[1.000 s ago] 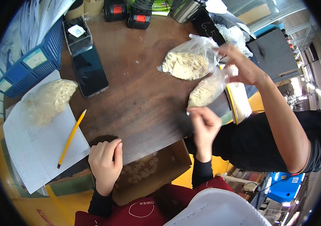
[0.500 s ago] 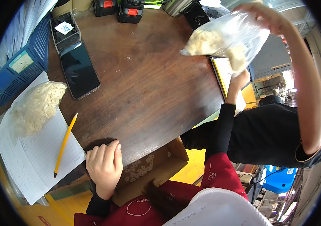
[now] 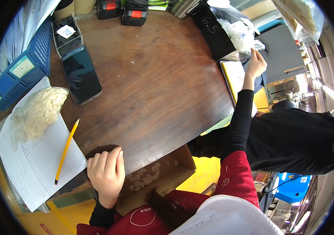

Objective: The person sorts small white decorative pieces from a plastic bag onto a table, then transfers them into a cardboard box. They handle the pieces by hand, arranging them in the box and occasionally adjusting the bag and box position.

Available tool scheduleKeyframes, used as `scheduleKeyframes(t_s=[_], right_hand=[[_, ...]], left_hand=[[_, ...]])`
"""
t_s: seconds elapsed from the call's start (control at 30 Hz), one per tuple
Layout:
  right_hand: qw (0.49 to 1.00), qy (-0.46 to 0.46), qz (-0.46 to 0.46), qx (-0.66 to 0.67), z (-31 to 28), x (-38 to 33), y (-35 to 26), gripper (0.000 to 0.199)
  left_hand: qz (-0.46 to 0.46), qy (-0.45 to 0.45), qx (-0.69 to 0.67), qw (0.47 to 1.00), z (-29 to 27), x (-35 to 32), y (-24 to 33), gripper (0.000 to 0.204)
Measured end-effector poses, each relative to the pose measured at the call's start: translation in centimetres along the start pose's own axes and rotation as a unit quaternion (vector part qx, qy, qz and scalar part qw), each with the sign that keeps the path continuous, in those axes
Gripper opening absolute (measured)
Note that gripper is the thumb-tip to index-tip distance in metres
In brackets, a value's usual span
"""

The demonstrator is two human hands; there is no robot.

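Observation:
My left hand (image 3: pixel 106 172) rests at the table's front edge, its fingers curled into a loose fist, above an open wooden drawer (image 3: pixel 188 176) with several pale flat pieces (image 3: pixel 145 176) in it. My right hand (image 3: pixel 256 65) is stretched to the far right, fingers pinched together at a clear plastic bag (image 3: pixel 242 36) in a black box (image 3: pixel 214 33). Whether it truly grips the plastic is hard to see. At the upper right rim hangs another clear bag with pale contents (image 3: pixel 298 17), partly cut off. Beside my left hand lie a yellow pencil (image 3: pixel 67 150) and an open notebook (image 3: pixel 63 172).
A filled bag of pale pieces (image 3: pixel 43 111) lies on the notebook. Beyond it are a phone (image 3: pixel 81 74), a small parts tray (image 3: pixel 67 35), a blue file basket (image 3: pixel 22 74) and battery packs (image 3: pixel 135 15). A person in black (image 3: pixel 292 141) stands close on the right.
The bag the other person held above the table has moved up and right to the rim, uncovering the black box. My right hand has moved up towards that box; my left hand stays put.

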State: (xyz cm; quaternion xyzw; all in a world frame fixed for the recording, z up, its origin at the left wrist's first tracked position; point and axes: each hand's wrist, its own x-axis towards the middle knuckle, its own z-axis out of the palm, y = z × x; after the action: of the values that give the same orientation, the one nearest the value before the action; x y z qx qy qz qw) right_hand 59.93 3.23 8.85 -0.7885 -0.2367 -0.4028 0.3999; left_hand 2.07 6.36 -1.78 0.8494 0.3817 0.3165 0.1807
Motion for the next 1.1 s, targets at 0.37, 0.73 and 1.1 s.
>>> scheduleKeyframes(t_s=[0.37,0.73,1.1], right_hand=[[0.976,-0.175,-0.111,-0.073,-0.2,-4.0,-0.8,0.036],[0.928,-0.284,-0.02,0.238,-17.9,-18.1,-11.2,0.037],[0.901,-0.351,0.043,0.251,-23.5,-24.1,-8.3,0.033]], left_hand=[[0.034,-0.035,-0.197,0.979,-2.6,0.4,0.4,0.016],[0.086,0.197,-0.013,0.977,-20.3,12.3,-7.1,0.023],[-0.043,0.399,0.257,0.879,-19.2,27.0,-15.9,0.049]])
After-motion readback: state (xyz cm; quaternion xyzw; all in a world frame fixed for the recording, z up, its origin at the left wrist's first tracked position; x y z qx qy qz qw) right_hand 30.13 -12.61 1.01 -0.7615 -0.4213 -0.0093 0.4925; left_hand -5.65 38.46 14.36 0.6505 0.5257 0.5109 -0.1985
